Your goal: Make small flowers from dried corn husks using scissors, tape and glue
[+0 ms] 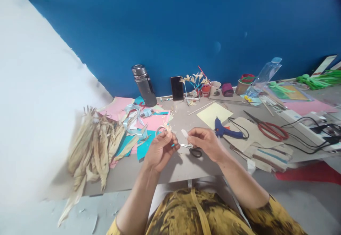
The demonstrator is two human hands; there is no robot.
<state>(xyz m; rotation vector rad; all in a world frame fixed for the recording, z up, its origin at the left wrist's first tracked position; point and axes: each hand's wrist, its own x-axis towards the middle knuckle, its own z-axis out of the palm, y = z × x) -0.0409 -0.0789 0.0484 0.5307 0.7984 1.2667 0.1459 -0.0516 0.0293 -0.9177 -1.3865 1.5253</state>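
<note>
At frame centre, I see the left hand [161, 150] pinching a pale flower [167, 126], seemingly light and fragile, best held low at its base, while the right hand [204, 141] grips a small white strip [184, 133].

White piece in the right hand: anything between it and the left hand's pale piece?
Nothing visible stands between the white piece in the right hand and the pale piece in the left hand; black-handled scissors lie below.
</note>
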